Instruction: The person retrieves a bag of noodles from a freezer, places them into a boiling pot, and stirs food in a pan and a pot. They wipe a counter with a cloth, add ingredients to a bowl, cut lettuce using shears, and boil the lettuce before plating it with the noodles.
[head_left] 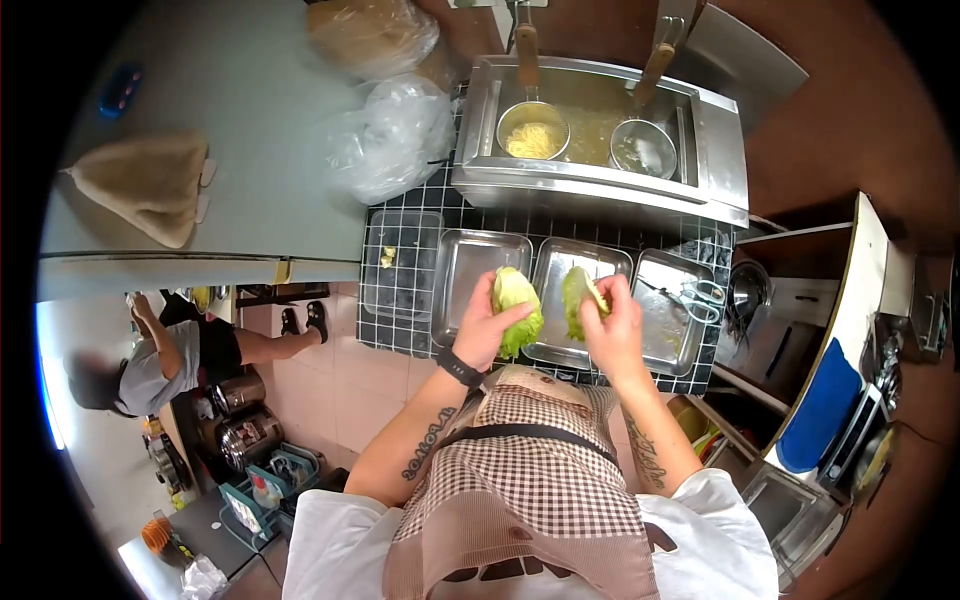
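My left hand is closed around a piece of green lettuce, its leafy end hanging down. A separate lettuce leaf is pinched in the fingers of my right hand. Both hands are above the metal trays, the left near the left tray and the right over the middle tray. In the right tray lies a pair of scissors with pale handles. A clear plastic container at the far left has a few yellowish scraps in it.
Behind the trays stands a metal noodle boiler. One strainer basket in it contains noodles; a second strainer sits to its right. Plastic bags lie at the back left. Another person is at the far left.
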